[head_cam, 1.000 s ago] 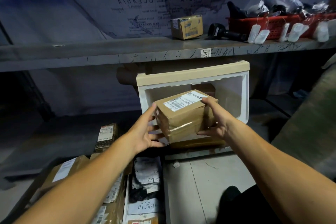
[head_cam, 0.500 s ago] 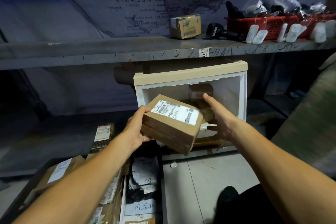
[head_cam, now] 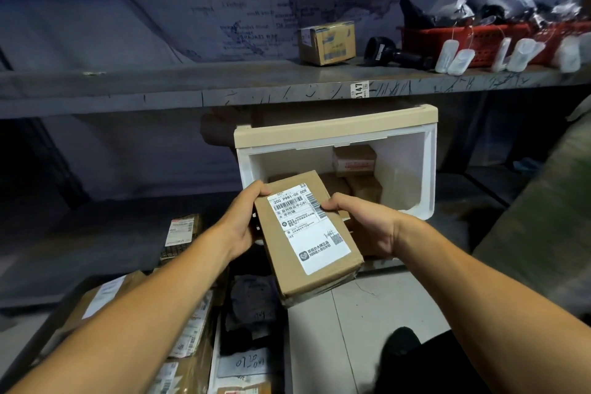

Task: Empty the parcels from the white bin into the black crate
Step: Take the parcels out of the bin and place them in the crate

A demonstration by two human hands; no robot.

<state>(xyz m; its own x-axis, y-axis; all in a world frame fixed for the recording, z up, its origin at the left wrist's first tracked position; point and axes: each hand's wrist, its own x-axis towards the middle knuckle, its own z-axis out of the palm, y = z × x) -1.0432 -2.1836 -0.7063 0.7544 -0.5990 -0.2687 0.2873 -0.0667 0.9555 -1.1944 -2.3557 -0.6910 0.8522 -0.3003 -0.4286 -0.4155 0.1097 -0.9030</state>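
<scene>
A brown cardboard parcel [head_cam: 307, 233] with a white shipping label is held in the air in front of the white bin [head_cam: 412, 176]. My left hand [head_cam: 243, 221] grips its far left corner and my right hand [head_cam: 364, 224] grips its right edge. The bin lies tipped on its side under the shelf, its opening towards me, with a beige rim on top. Several brown parcels [head_cam: 353, 161] remain inside it. The black crate [head_cam: 41, 326] sits at the lower left, holding several boxes and dark mailer bags [head_cam: 249, 307]. My forearms hide part of the crate.
A grey metal shelf [head_cam: 224, 86] runs across above the bin, carrying a small cardboard box [head_cam: 327, 43], a black scanner [head_cam: 388, 53] and a red basket [head_cam: 492, 38] with white tags. A labelled box [head_cam: 180, 233] stands behind the crate. Pale floor [head_cam: 345, 323] lies at the lower middle.
The parcel came out of the bin towards me and turned so its label faces up lengthwise. My right hand let go, then took hold of the parcel's right edge again.
</scene>
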